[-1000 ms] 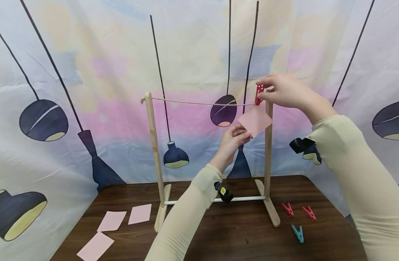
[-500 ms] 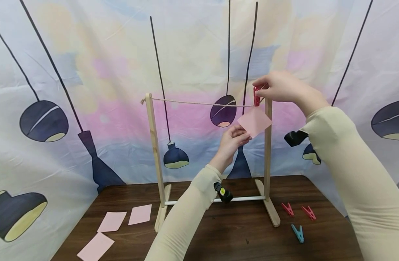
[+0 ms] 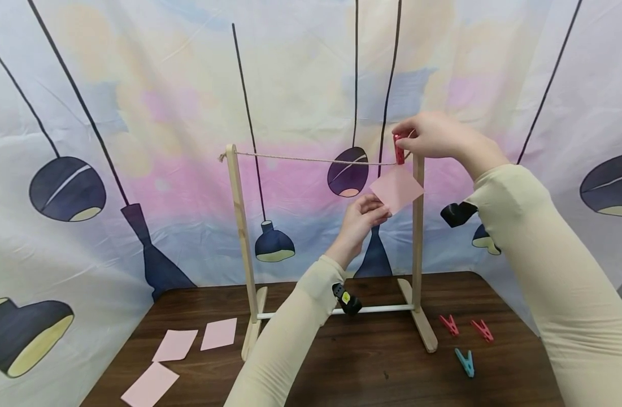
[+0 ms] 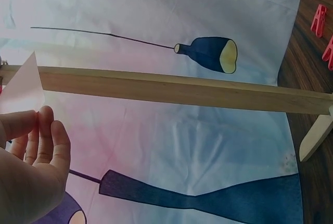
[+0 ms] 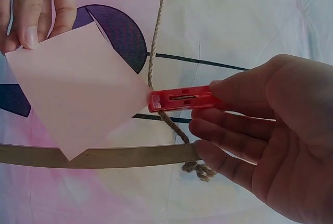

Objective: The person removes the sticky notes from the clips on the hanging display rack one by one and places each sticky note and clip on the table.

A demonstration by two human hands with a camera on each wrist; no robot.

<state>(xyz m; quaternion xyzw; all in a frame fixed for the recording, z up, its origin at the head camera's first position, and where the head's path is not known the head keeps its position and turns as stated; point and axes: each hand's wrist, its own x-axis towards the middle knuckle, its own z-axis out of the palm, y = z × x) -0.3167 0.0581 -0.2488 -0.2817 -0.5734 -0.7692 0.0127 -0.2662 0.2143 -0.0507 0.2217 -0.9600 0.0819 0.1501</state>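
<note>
My right hand [image 3: 440, 135] pinches a red clothespin [image 5: 182, 99] from above, near the right post of the wooden stand. In the right wrist view the clothespin's tip sits over the rope [image 5: 156, 36] and at a corner of a pink paper square [image 5: 78, 88]. My left hand [image 3: 359, 223] pinches the opposite edge of that paper between thumb and fingers, below the rope. The left wrist view shows the left hand's fingers [image 4: 44, 135] and part of the paper. The paper hangs cornerwise, just in front of the right post [image 3: 418, 243].
Several pink paper squares [image 3: 219, 334] lie at the table's left. Two red clothespins [image 3: 449, 325] and a blue clothespin [image 3: 465, 362] lie to the right of the stand's foot [image 3: 423, 333]. A white crossbar [image 3: 387, 309] joins the stand's feet. Behind hangs a printed cloth [image 3: 300, 85].
My right hand has shifted slightly left with the red clothespin, which stays at the rope and the paper's top corner. The left hand has hardly moved.
</note>
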